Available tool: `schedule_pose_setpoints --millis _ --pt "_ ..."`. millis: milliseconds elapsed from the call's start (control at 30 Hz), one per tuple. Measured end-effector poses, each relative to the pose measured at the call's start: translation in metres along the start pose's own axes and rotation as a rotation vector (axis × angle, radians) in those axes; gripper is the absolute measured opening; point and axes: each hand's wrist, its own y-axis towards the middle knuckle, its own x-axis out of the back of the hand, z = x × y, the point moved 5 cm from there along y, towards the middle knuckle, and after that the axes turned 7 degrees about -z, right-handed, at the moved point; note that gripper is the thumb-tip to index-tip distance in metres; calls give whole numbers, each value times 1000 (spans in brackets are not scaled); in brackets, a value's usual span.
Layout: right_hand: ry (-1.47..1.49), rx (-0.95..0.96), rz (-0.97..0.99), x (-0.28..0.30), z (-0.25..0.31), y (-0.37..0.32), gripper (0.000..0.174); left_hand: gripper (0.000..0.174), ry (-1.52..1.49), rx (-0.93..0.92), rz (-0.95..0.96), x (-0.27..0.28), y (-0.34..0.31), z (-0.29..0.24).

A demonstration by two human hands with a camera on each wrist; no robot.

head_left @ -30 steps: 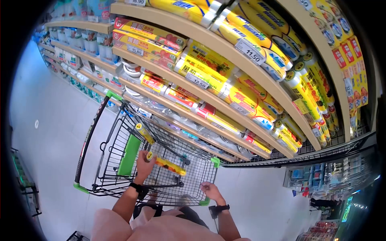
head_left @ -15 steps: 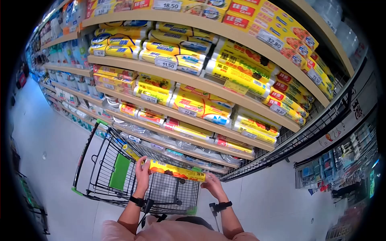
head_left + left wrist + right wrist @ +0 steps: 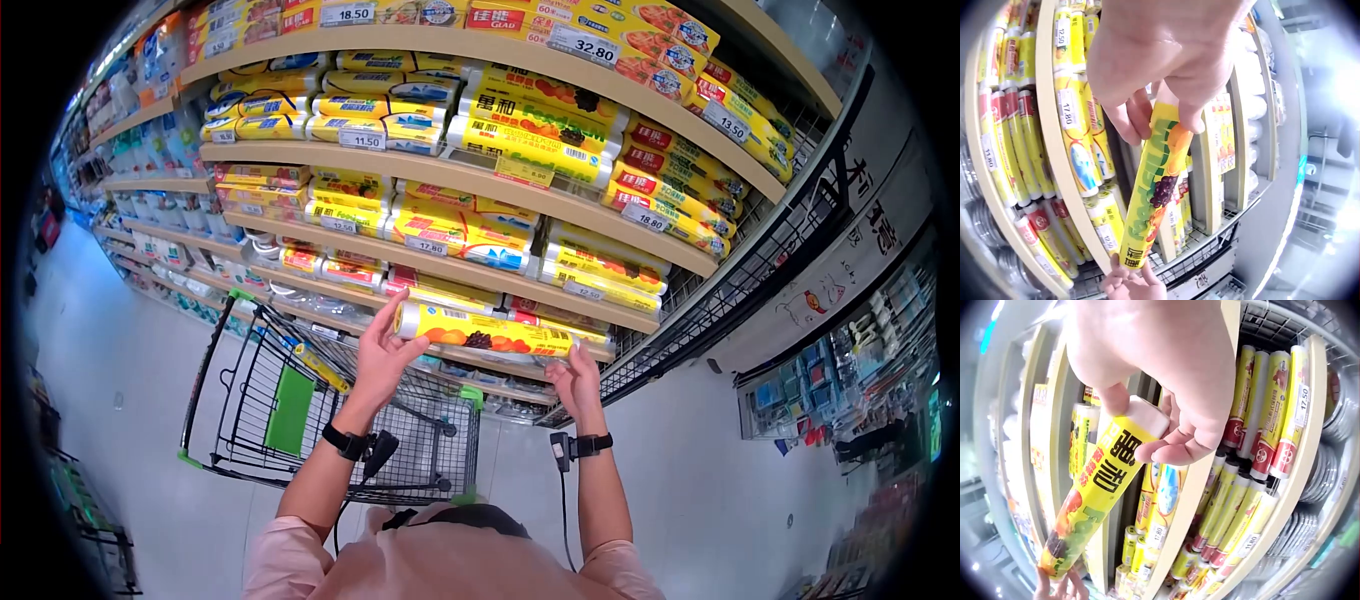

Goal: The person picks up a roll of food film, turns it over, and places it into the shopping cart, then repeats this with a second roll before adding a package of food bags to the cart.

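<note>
A yellow roll (image 3: 485, 332) with fruit pictures is held nearly level between both hands, above the cart and in front of the shelves. The left hand (image 3: 383, 358) grips its left end, thumb below and fingers behind. At its other end, the right hand (image 3: 577, 381) pinches the roll with thumb and fingertips. In the left wrist view the left hand (image 3: 1160, 56) holds the near end of the roll (image 3: 1155, 181). The right wrist view has the right hand (image 3: 1154, 369) round the white end of the roll (image 3: 1094, 481).
A black wire cart (image 3: 400, 430) with green corners stands at lower left, another yellow roll (image 3: 322, 368) inside it. Shelves (image 3: 450, 180) of yellow rolls and boxes with price tags curve across the front. A black mesh rack (image 3: 740, 270) edges them at right.
The roll has risen from inside the cart to in front of the shelves. The right hand, empty at first, has taken its right end. The view has turned right.
</note>
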Motion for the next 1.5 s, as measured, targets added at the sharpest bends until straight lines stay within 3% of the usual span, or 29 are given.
schedule_pose_setpoints --millis 200,233,367,467,500,633,733,833,933,967,1067,1100,1133,1200,1300,1333,1400,1500 --pt "306 -78 24 -14 0 1 31 70 92 -187 141 -35 -20 -25" --pt "333 -93 130 -16 -5 4 31 72 191 -239 160 -42 -24 -31" --pt "376 -153 150 -29 -26 7 36 75 669 -746 261 -69 -45 -72" --pt "320 -186 30 -34 -42 10 39 71 743 -856 340 -82 -57 -86" --pt "320 -172 73 -43 -41 7 39 71 769 -899 359 -82 -60 -85" --pt "327 -287 23 -56 -40 -7 40 67 613 -939 458 -81 -66 -89" --pt "242 -202 237 -61 -40 -8 40 62 588 -1041 494 -80 -70 -91" --pt "249 -157 219 -61 -46 -5 34 59 605 -1047 451 -74 -74 -91" --pt "253 -52 204 -62 -38 -9 33 56 591 -1020 242 -59 -73 -89" --pt "267 -22 186 -56 -35 -7 34 54 606 -964 157 -46 -67 -80" --pt "245 94 175 -55 -10 -12 43 51 189 -484 -106 10 -40 -42" --pt "168 152 220 -61 2 -18 46 44 130 -454 -177 35 -26 -22" --pt "91 204 265 -73 14 -26 49 42 -132 -187 -230 43 -23 -15" --pt "51 193 249 -95 27 -37 60 43 -356 29 -355 66 -17 14" --pt "-132 273 293 -137 31 -54 71 45 -605 657 -480 88 -26 84" --pt "-151 307 308 -143 29 -56 71 47 -578 731 -438 88 -32 96" --pt "-190 378 338 -154 27 -59 70 45 -592 871 -546 87 -43 114" --pt "-153 364 281 -160 27 -61 64 47 -531 874 -511 84 -50 122"
